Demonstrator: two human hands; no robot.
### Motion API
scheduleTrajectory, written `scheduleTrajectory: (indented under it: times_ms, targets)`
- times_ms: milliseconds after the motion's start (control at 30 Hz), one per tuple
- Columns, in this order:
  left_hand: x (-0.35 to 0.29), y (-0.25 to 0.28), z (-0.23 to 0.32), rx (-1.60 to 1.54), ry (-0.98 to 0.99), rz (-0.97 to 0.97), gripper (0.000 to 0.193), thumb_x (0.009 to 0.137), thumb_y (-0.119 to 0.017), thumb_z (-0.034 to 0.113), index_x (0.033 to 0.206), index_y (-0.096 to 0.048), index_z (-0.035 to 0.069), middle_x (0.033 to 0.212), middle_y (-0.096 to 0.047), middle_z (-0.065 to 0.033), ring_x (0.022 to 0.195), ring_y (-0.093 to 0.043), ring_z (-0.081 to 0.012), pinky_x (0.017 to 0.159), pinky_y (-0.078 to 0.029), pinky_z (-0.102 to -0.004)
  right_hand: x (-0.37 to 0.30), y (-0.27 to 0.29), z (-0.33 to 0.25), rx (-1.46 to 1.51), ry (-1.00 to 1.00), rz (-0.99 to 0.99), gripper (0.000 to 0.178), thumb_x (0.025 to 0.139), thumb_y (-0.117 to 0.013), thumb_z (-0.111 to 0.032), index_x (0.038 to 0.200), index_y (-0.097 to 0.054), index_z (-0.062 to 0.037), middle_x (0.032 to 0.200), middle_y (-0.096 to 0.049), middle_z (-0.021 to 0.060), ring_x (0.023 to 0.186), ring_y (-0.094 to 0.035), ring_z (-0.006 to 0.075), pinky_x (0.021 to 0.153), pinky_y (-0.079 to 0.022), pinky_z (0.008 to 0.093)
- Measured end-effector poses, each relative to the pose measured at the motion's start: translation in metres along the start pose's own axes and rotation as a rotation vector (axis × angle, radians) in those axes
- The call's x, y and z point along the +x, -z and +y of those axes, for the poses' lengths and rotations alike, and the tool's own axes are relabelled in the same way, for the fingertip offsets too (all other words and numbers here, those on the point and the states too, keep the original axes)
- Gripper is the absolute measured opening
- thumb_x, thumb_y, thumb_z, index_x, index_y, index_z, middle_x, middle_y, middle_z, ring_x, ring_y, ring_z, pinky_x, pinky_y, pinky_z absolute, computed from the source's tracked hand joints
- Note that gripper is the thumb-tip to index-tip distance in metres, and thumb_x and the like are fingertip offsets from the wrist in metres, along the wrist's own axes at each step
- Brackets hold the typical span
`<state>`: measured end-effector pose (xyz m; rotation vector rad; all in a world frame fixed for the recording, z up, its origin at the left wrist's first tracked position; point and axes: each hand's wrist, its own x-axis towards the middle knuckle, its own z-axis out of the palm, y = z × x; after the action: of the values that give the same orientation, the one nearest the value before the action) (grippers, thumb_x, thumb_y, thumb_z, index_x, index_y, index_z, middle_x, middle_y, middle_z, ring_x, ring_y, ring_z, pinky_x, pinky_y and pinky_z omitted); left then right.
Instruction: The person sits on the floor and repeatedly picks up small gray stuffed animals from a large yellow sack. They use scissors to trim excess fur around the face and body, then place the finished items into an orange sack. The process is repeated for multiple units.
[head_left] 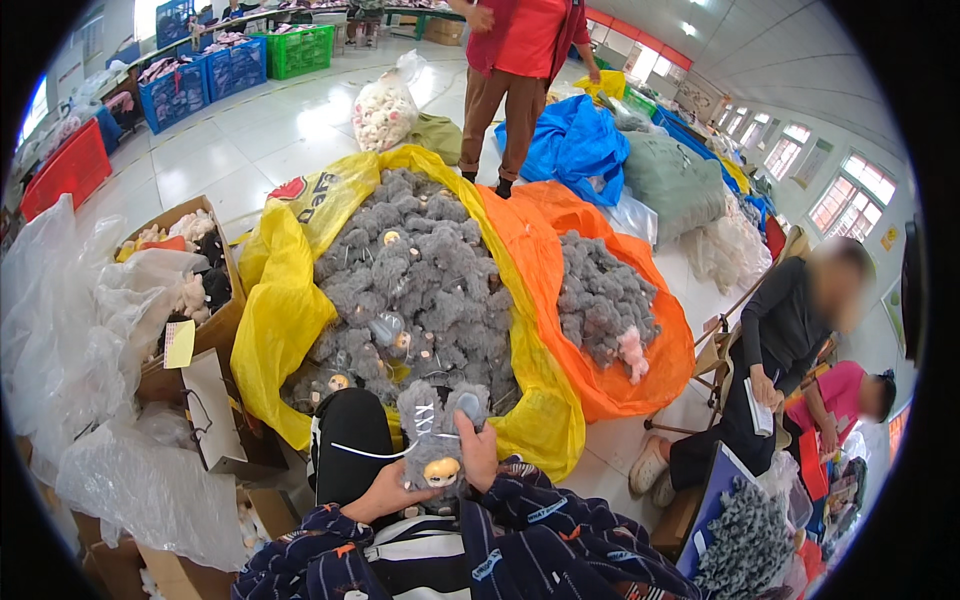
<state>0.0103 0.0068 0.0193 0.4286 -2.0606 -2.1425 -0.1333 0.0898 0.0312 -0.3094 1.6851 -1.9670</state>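
A grey toy [434, 438] is gripped at lower left by the left hand [393, 492]; its right side, by the right hand [477, 455].

At the upper left, a green crate [300, 52] and two blue crates [237, 75] stand in a row on the pale tiled floor [225, 135], with a red crate [70, 168] nearer the left edge. Below it, crumpled clear plastic [60, 320] spreads beside a cardboard box [222, 322] of mixed soft toys; a yellow paper slip [179, 344] shows at the box's edge. A person in a red jacket [485, 40] and brown trousers stands near the top, a clear bag of pale toys [385, 112] to one side and a blue bag [572, 145] to the other, near a grey-green sack [668, 185]. At the right, a person in dark clothes [785, 315] sits with a white pad [760, 408], near another in a pink top [845, 395]. Barred windows [850, 198] line the wall.
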Motion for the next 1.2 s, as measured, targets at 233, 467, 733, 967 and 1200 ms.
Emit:
scheduleTrajectory:
  times_ms: [233, 467, 733, 967, 1200]
  targets:
    - [-0.002, 0.000, -0.006, -0.056, -0.068, 0.170, 0.047, 0.068, -0.073, 0.014, 0.108, -0.052, -0.002, 0.100, -0.060, -0.0076, 0.091, -0.056, -0.0125, 0.082, -0.044, -0.0272, 0.009, 0.004, -0.006, -0.078, 0.053, -0.117, 0.022, 0.082, -0.059, -0.018, 0.098, -0.055, -0.0026, 0.079, -0.056, -0.0013, 0.063, -0.046, 0.0028, 0.056, -0.039, 0.0190]
    - [0.000, 0.010, 0.005, -0.539, 0.114, 0.251, 0.037, 0.077, -0.062, 0.004, 0.112, -0.050, 0.002, 0.105, -0.057, -0.0047, 0.094, -0.054, -0.0132, 0.082, -0.043, -0.0273, -0.009, 0.013, -0.034, -0.756, 0.539, -0.619, 0.024, 0.074, -0.068, -0.020, 0.093, -0.057, -0.0078, 0.083, -0.054, 0.0068, 0.068, -0.058, 0.0182, 0.056, -0.046, 0.0258]
    - [0.001, 0.009, -0.004, -0.525, 0.101, 0.273, 0.037, 0.077, -0.064, 0.006, 0.111, -0.051, 0.001, 0.104, -0.057, -0.0052, 0.094, -0.054, -0.0135, 0.083, -0.042, -0.0276, -0.005, 0.016, -0.032, -0.897, 0.679, -0.723, 0.022, 0.076, -0.064, -0.020, 0.094, -0.057, -0.0091, 0.084, -0.052, 0.0068, 0.066, -0.058, 0.0247, 0.054, -0.047, 0.0310]
    - [-0.001, 0.011, -0.004, -0.641, 0.113, 0.263, 0.037, 0.078, -0.063, 0.006, 0.112, -0.050, 0.002, 0.103, -0.057, -0.0049, 0.093, -0.054, -0.0138, 0.082, -0.043, -0.0280, -0.010, 0.027, -0.029, -0.853, 0.636, -0.734, 0.028, 0.077, -0.064, -0.014, 0.103, -0.058, -0.0046, 0.079, -0.057, 0.0098, 0.065, -0.059, 0.0218, 0.056, -0.047, 0.0285]
    - [-0.001, 0.009, -0.012, -0.512, 0.075, 0.279, 0.037, 0.078, -0.064, 0.006, 0.112, -0.049, 0.001, 0.104, -0.057, -0.0047, 0.094, -0.054, -0.0134, 0.082, -0.043, -0.0274, -0.019, 0.018, -0.020, -0.559, 0.317, -0.668, 0.022, 0.084, -0.056, -0.013, 0.100, -0.057, 0.0016, 0.068, -0.058, 0.0056, 0.061, -0.056, 0.0100, 0.057, -0.045, 0.0229]
